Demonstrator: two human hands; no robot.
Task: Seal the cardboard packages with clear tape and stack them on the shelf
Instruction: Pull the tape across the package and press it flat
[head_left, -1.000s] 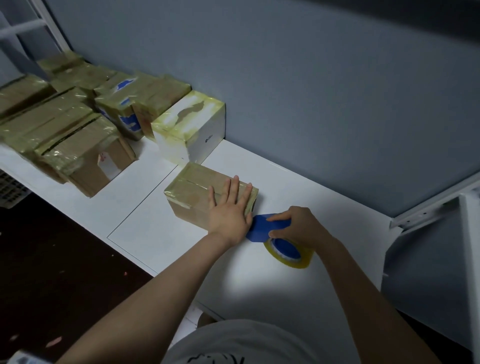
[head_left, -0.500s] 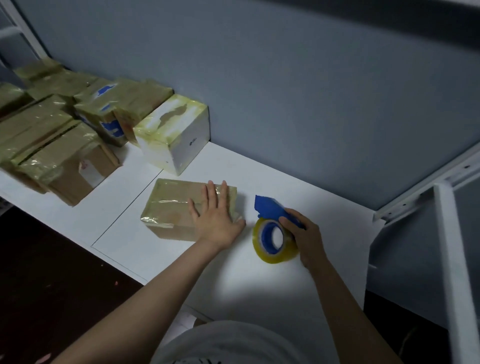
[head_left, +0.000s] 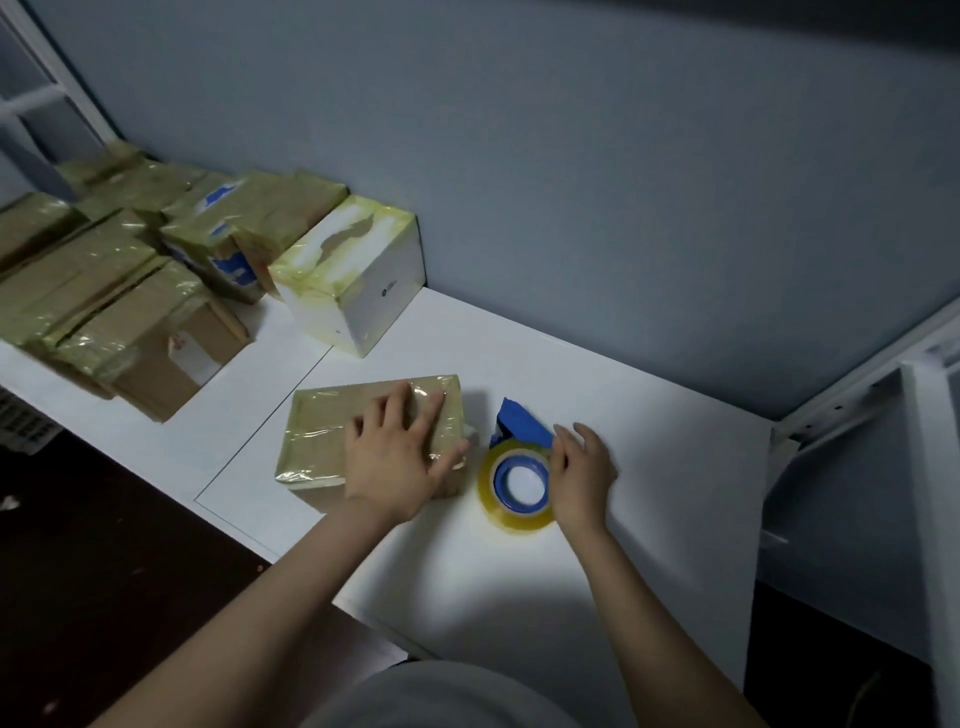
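Note:
A flat cardboard package (head_left: 332, 426) wrapped in clear tape lies on the white shelf board (head_left: 649, 467). My left hand (head_left: 400, 457) presses flat on its right half, fingers spread. Just right of the package stands the tape dispenser (head_left: 519, 467), a yellowish roll on a blue core with a blue blade guard. My right hand (head_left: 582, 478) rests against the roll's right side with relaxed fingers, not closed round it.
Several taped cardboard boxes (head_left: 130, 312) crowd the left end of the shelf, with a white taped box (head_left: 358, 280) nearest. A grey wall runs behind. A white metal frame post (head_left: 935, 519) stands at right. Dark floor lies below the front edge.
My right hand pulled the dispenser away from the package, stood it on the board, and loosened its grip. My left hand stayed flat on the package, which has turned slightly.

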